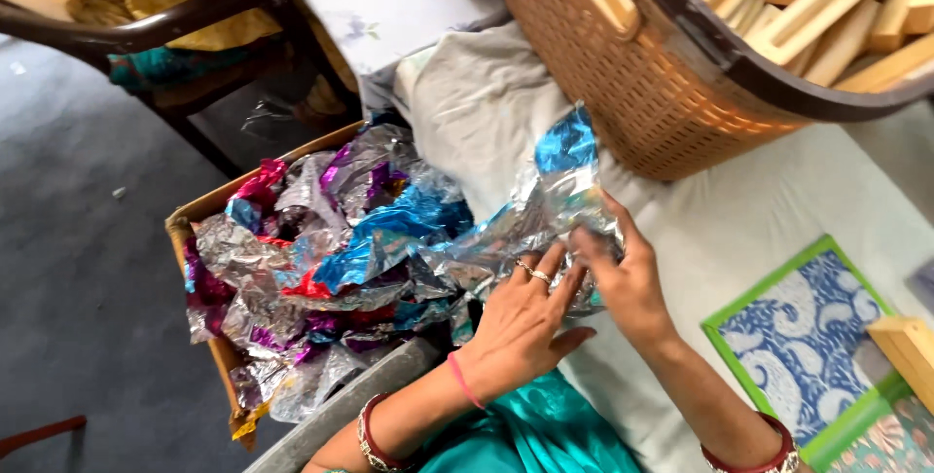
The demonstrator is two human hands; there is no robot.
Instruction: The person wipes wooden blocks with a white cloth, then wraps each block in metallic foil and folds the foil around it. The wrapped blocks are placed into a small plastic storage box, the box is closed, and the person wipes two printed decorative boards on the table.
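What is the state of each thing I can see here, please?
Foil sheet: crumpled, held up by both hands.
Left hand: fingers closed on the foil sheet.
Right hand: fingers pinching the foil sheet.
Cardboard box: open, full of crumpled coloured foil.
Woven basket: open, holding wooden pieces.
Patterned block: lying flat on the cloth.

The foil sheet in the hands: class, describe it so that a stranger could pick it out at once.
Start at the woven basket on the cloth-covered table. Just below it, the left hand and right hand pinch a crinkled foil sheet. Unlike the foil heaped in the cardboard box, it is silver with a blue top corner.
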